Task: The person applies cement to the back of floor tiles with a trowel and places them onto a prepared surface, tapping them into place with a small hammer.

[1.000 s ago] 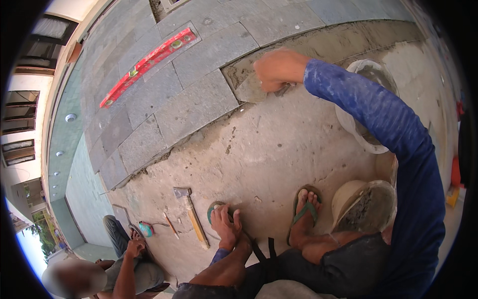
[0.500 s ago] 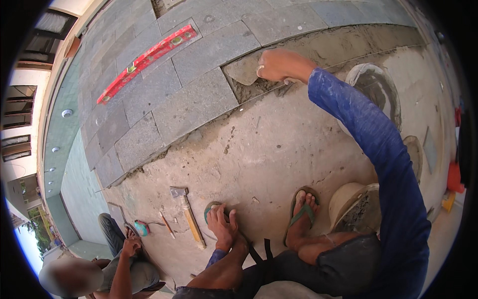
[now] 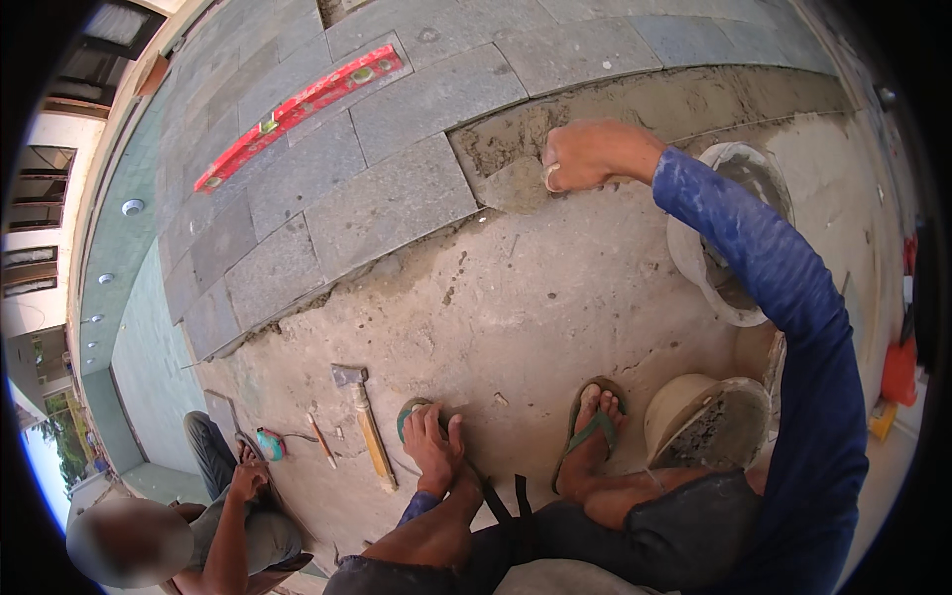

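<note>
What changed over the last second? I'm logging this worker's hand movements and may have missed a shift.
The right hand moved a little leftward along the wet mortar bed beside the laid grey tiles, staying closed on what looks like a trowel handle. Nothing was picked up or let go. The left hand stayed resting on the left foot; hammer, red level and buckets kept their places.

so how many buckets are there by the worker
2. One white bucket stands on the bare concrete under the outstretched right arm, with wet mortar inside. A second, tilted bucket lies near the person's right foot. Others could be hidden behind the blue sleeve.
</note>
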`<state>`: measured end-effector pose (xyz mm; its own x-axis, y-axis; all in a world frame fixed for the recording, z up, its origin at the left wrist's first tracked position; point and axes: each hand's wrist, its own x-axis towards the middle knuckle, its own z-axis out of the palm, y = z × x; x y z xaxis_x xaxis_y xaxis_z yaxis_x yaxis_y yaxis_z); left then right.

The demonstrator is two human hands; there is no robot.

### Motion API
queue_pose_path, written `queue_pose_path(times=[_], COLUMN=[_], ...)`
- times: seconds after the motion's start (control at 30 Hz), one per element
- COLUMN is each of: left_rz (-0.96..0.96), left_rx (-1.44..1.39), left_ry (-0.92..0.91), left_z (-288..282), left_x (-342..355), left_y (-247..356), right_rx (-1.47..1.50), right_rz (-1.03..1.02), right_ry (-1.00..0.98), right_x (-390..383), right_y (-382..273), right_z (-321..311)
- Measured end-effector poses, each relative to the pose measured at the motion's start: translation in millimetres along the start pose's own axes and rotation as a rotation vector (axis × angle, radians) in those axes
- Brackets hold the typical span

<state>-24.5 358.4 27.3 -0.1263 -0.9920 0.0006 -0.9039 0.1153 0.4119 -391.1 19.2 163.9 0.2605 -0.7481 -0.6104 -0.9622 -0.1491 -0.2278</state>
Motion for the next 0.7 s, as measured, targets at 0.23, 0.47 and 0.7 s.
queue_pose_path(times=[0.23,0.47,0.7], left_rz=[0.014,-0.062,-0.002], left_rx=[0.040,-0.009,0.028], left_ry=[0.073,-0.003,0.042], left_z=[0.1,-4.8,10.4], left_x=[3.0,-2.4,-1.9], left_y=[1.1,-2.0,-6.2], right_rx=[-0.037,-0.032,0.057], right_rz=[0.013,-0.015,0.086], right_ry=[0.037,0.024,0.171], right_x=[3.8,3.5,46.2], right_y=[-5.9,-9.9,2.6], right_z=[-11.0,-35.9,-28.2])
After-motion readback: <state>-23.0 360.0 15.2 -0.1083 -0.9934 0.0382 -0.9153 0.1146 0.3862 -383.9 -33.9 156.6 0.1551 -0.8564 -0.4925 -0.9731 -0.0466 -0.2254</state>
